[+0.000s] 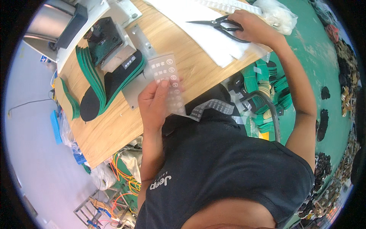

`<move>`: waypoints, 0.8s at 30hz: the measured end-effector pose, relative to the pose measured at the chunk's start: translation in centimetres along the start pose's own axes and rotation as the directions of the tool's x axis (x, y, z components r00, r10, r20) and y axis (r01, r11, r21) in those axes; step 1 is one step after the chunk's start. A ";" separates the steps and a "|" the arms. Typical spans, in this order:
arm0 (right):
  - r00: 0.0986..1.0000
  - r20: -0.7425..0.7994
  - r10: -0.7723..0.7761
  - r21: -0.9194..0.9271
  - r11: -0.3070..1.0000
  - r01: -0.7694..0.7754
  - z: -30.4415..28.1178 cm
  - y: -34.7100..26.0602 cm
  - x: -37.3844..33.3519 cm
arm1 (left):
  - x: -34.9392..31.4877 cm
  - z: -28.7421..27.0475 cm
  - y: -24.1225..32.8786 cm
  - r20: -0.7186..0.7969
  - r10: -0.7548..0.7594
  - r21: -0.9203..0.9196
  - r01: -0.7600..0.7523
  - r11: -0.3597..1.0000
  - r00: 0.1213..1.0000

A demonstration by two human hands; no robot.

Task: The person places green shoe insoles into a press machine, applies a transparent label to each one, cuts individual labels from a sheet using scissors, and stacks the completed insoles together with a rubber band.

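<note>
1. The left hand (pixel 152 103), at the centre of the frame, is clamped on the printed label strip (pixel 160 68), its thumb laid across the front face.
2. The strip rises above that thumb over the wooden tabletop (pixel 110 141) and drops below the grip; a further length curls rightward against the dark clothing.
3. It is translucent film, carrying repeated white characters and round emblems (its lower end looks hazier).
4. In the upper right, the right hand (pixel 253 29) is closed around the handles of the black scissors (pixel 217 23), whose blades point left above a white sheet (pixel 213 49).
5. In the upper left, green insoles (pixel 89 72) and a black-topped insole (pixel 114 79) lie beside the metal press block (pixel 119 57).
</note>
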State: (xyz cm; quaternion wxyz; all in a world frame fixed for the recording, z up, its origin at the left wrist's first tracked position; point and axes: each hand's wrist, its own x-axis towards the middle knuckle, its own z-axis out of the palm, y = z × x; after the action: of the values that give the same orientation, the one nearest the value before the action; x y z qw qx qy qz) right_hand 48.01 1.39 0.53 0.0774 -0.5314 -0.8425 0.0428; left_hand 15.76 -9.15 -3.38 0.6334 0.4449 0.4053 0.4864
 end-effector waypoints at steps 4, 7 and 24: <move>0.963 -0.270 0.006 0.142 0.989 0.034 -0.7 -0.1 -2.2 | 0.8 0.6 -0.1 -0.047 0.072 -0.045 -0.074 0.996 0.996; 0.923 -0.119 0.366 0.757 0.635 -0.154 -0.3 -3.1 -5.8 | 1.3 1.1 -0.2 -0.032 0.104 -0.113 -0.107 0.988 0.994; 0.956 0.021 0.294 1.000 0.004 -0.024 6.7 -18.9 -7.1 | 2.4 3.0 0.3 -0.156 0.219 -0.082 -0.234 0.969 0.963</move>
State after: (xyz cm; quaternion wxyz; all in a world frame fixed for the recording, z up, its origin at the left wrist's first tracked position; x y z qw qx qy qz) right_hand 32.98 -13.08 -3.72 0.5013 -0.4184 -0.4939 0.5742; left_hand 19.02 -7.24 -2.49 0.5636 0.4197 0.3722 0.6064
